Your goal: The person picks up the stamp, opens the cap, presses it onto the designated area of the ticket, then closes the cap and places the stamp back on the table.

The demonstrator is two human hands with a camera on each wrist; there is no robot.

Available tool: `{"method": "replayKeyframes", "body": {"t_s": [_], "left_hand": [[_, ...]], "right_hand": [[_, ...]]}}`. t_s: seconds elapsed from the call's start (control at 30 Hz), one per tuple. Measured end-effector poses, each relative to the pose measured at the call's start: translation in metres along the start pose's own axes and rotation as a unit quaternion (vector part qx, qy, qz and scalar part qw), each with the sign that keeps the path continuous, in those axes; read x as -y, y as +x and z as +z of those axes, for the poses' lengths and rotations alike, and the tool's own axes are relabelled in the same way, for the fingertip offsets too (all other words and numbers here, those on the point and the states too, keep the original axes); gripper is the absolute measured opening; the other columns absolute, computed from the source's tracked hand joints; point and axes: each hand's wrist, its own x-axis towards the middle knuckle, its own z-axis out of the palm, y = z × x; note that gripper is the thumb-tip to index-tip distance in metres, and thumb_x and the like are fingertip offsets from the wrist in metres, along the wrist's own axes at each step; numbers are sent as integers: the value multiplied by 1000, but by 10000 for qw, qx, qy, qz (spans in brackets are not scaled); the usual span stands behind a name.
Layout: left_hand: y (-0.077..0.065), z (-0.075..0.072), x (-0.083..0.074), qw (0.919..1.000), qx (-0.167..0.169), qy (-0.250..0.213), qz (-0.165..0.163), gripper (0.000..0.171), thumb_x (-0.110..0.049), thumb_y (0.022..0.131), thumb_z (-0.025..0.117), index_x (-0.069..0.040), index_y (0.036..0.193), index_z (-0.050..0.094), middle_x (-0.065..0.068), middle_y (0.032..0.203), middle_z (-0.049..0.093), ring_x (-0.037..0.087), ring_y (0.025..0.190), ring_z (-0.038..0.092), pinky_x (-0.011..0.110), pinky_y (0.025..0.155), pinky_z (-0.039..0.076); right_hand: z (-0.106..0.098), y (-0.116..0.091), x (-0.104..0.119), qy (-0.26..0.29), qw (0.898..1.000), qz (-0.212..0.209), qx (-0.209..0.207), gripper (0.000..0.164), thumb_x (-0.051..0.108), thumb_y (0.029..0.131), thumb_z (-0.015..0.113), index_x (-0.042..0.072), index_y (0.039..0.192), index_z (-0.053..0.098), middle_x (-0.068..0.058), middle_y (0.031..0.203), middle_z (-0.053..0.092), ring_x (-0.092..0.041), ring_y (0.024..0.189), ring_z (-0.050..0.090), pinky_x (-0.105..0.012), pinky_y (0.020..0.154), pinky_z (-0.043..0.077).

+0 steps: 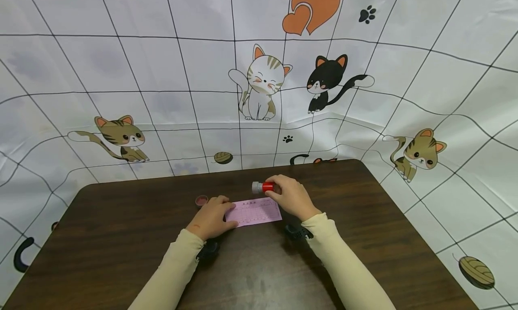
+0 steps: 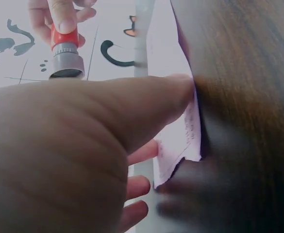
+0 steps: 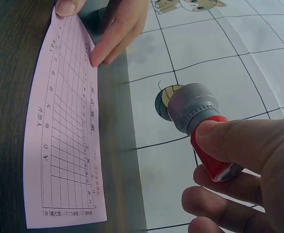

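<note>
My right hand [image 1: 292, 195] holds a round stamp [image 1: 257, 187] by its red handle, thumb on one side and fingers on the other. The stamp lies sideways in the air, its grey head pointing left, above the far edge of a pink receipt slip [image 1: 256, 212]. That slip shows a printed grid and characters in the right wrist view. On its left end rests my left hand [image 1: 212, 218], thumb at the near edge and fingers at the far edge. Just beyond those fingers sits a small round container [image 1: 201, 200] with a reddish inside.
The dark wooden table [image 1: 121, 238] has rounded far corners. Behind it and along its right side hangs a white sheet [image 1: 194, 67] with black grid lines and printed cats. A dark wrist strap [image 1: 298, 232] sits at the right wrist.
</note>
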Motion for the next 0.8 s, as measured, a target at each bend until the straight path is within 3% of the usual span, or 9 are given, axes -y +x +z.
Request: {"method": "replayKeyframes", "body": {"t_s": [0.23, 0.47, 0.8], "left_hand": [[0, 3, 3, 10000, -25, -38, -23, 62, -36, 92, 78, -2, 142, 61, 19, 143, 58, 37, 133, 54, 52, 112, 44], [-1, 3, 4, 10000, -5, 21, -19, 60, -36, 94, 76, -2, 141, 62, 21, 145, 56, 38, 135, 54, 53, 112, 43], [-1, 4, 4, 9999, 76, -10, -125, 61, -36, 96, 74, -4, 145, 59, 22, 151, 52, 39, 139, 49, 54, 116, 40]], "right_hand": [[-2, 2, -3, -28, 9999, 123, 0, 29, 22, 92, 81, 13, 118, 73, 1, 94, 67, -14, 76, 56, -30, 65, 50], [-6, 3, -7, 54, 9999, 145, -43, 28, 20, 92, 81, 13, 118, 73, 0, 95, 69, -15, 77, 58, -31, 66, 51], [-6, 3, -19, 547, 9982, 196, -172, 27, 20, 93, 79, 11, 119, 73, -2, 94, 70, -16, 79, 58, -31, 68, 51]]}}
